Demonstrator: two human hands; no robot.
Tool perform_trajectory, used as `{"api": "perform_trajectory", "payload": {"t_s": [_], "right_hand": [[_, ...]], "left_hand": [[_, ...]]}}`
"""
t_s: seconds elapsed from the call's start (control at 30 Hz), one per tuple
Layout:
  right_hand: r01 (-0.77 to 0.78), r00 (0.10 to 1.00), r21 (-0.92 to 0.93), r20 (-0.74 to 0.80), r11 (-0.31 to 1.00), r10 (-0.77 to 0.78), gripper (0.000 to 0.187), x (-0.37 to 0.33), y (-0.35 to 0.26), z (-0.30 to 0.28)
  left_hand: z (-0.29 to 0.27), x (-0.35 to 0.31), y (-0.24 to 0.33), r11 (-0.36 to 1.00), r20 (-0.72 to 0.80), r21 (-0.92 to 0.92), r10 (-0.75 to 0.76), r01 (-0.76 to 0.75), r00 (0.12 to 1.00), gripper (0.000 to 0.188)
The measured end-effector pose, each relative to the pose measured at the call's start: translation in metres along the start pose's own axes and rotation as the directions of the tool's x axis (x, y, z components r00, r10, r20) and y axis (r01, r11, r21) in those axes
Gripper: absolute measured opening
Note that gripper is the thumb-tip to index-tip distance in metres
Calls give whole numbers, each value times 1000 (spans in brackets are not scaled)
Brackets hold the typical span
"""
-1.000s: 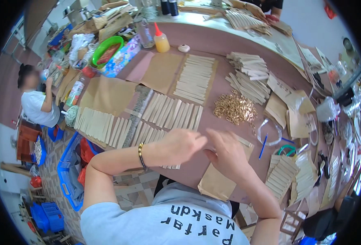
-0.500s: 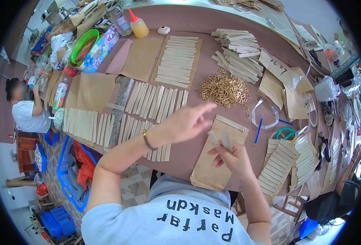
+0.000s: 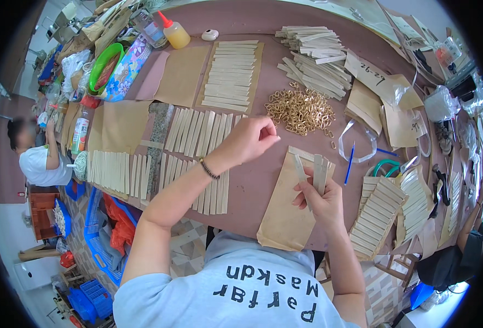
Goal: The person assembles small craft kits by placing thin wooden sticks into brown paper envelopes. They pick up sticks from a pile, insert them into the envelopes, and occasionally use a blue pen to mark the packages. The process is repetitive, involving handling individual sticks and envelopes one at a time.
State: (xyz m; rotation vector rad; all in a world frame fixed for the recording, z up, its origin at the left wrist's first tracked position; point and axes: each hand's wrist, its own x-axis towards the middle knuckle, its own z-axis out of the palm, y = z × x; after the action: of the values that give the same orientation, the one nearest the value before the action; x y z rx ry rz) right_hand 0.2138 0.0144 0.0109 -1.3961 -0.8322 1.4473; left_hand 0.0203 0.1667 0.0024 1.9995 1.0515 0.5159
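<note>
In front of me on the table lies a brown paper sheet (image 3: 285, 210), with a pale strip across its far end. My right hand (image 3: 323, 202) is over its right side, closed on several pale flat strips (image 3: 320, 174) that fan upward from the fingers. To the left and farther away, my left hand (image 3: 252, 139) hangs above the table with its fingers curled into a pinch. Anything between those fingertips is too small or hidden to make out. Just beyond it is a heap of gold-coloured metal rings (image 3: 300, 111), oval in shape.
Rows of pale strips (image 3: 197, 134) lie at left, near a glue bottle (image 3: 176, 35) with a red tip. A pile of loose strips (image 3: 318, 68) is at the back. Blue pen (image 3: 349, 164), green-handled scissors (image 3: 386, 167) and strip-covered cards (image 3: 378, 216) sit at right. Other people are at both sides.
My left hand has moved away from my right hand, and its outstretched fingers have drawn into a pinch. The strips in my right hand now stand more upright and apart.
</note>
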Motion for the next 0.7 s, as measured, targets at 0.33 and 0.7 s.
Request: {"api": "perform_trajectory", "payload": {"t_s": [0.33, 0.7], "right_hand": [[190, 965, -384, -96, 904, -244, 14, -2, 3, 18], [298, 921, -502, -72, 812, -382, 10, -10, -2, 22]], "left_hand": [[27, -63, 46, 933, -185, -338, -192, 121, 964, 8], [38, -68, 52, 987, -324, -117, 65, -109, 944, 9]]}}
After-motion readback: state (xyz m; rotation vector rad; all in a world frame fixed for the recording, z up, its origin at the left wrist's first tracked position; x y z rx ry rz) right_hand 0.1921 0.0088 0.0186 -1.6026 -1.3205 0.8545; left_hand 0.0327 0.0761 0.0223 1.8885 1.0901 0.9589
